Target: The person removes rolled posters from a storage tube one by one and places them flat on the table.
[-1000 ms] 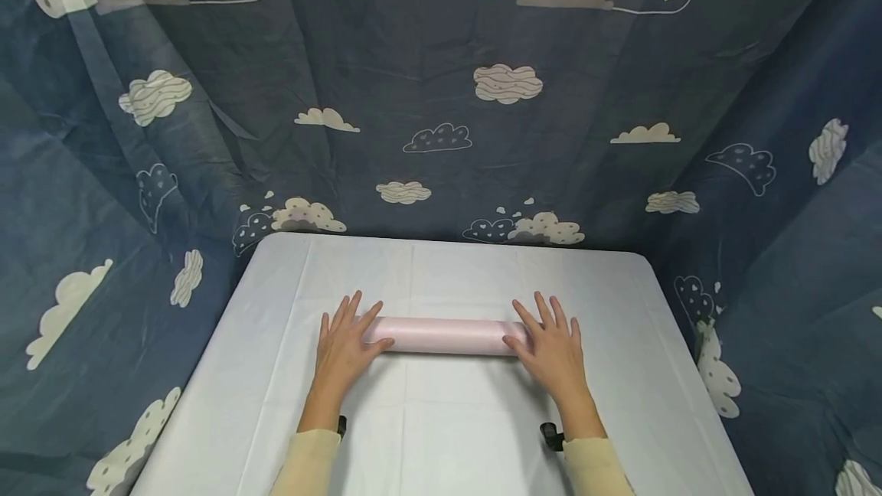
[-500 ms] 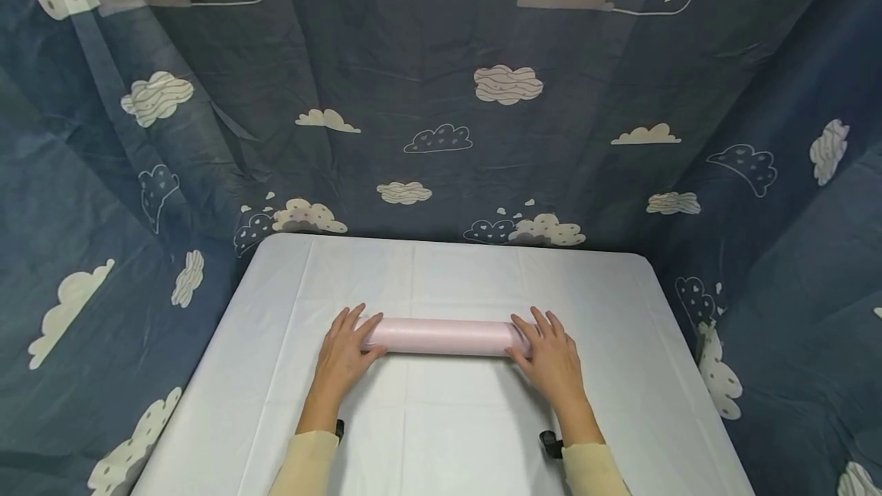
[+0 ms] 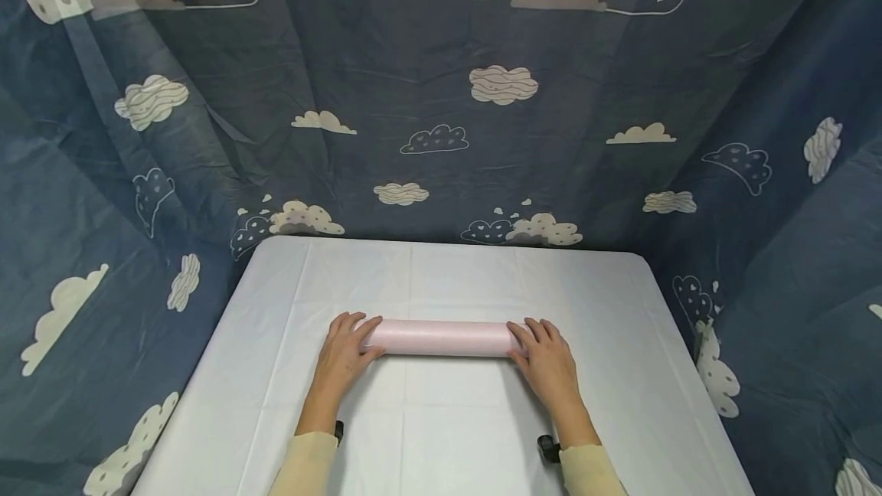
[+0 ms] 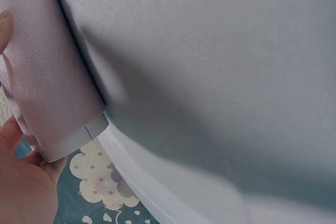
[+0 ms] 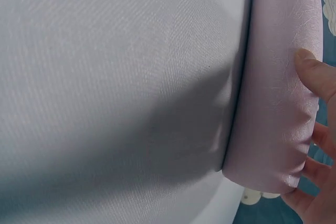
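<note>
A pale pink roll (image 3: 441,337) lies crosswise in the middle of the white table (image 3: 448,427). My left hand (image 3: 344,350) grips its left end, fingers curled over the top and thumb on the near side. My right hand (image 3: 544,354) grips the right end the same way. The left wrist view shows the pink roll (image 4: 47,77) with its end resting against my palm (image 4: 21,192). In the right wrist view my thumb (image 5: 317,74) presses on the pink roll (image 5: 273,103), and my fingers (image 5: 315,192) wrap past its end.
A dark blue cloth with white clouds (image 3: 441,98) hangs behind and on both sides of the table. The table's far edge (image 3: 448,245) lies beyond the roll. Black wrist straps (image 3: 547,448) show at my cuffs.
My fingers lay straight and spread over the roll's ends a second ago; now both hands have curled round the ends. The roll has barely shifted.
</note>
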The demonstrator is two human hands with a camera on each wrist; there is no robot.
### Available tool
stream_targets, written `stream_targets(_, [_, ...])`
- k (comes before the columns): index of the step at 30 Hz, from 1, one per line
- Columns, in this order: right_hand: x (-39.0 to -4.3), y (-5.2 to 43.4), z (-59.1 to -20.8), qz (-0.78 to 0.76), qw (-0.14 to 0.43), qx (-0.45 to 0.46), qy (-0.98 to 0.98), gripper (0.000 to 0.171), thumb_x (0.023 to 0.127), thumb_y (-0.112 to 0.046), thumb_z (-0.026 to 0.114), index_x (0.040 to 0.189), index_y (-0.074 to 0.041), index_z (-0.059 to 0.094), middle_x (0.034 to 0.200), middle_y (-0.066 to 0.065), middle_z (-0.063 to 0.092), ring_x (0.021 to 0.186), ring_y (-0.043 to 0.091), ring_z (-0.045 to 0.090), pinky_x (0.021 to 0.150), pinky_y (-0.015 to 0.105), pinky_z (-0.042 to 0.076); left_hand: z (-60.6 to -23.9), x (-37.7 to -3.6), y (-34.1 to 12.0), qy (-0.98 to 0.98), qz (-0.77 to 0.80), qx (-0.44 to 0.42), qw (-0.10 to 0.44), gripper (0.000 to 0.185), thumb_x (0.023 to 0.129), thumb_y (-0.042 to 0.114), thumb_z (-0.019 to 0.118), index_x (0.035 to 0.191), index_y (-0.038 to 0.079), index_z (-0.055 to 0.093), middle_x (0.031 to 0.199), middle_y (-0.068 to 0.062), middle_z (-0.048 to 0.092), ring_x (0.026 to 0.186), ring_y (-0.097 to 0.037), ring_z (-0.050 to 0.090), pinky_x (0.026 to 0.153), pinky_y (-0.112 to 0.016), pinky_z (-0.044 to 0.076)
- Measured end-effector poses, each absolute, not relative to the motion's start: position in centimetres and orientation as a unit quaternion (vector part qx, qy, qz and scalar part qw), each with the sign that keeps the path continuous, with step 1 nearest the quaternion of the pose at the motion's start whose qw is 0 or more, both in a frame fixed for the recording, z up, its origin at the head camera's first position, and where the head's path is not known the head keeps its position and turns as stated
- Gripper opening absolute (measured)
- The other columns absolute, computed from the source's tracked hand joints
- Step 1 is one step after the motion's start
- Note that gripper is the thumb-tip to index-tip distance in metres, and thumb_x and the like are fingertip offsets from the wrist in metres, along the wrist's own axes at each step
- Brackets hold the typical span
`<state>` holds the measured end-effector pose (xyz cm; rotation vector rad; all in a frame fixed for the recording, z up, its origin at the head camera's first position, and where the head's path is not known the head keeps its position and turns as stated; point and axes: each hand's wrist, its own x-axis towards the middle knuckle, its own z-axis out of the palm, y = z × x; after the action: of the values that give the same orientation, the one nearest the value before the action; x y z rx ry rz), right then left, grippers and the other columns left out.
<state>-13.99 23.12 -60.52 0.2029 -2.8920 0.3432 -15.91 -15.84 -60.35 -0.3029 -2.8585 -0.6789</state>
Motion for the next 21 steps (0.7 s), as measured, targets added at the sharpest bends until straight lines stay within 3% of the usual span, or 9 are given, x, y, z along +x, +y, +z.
stream_targets(21, [-14.59, 23.68, -60.73, 0.112, 0.127, 0.073, -0.983, 0.056, 0.09, -0.03, 0.087, 0.142, -0.023, 0.067, 0.147, 0.017, 0.062, 0.143, 0.045, 0.051, 0.122, 0.062, 0.041, -60.39, -15.49, -14.88, -0.966, -0.219, -0.093, 0.099, 0.058, 0.087, 0.035, 0.087, 0.141, 0.021, 0.069, 0.144, -0.019, 0.062, 0.143, -0.048, 0.047, 0.118, -0.06, 0.045])
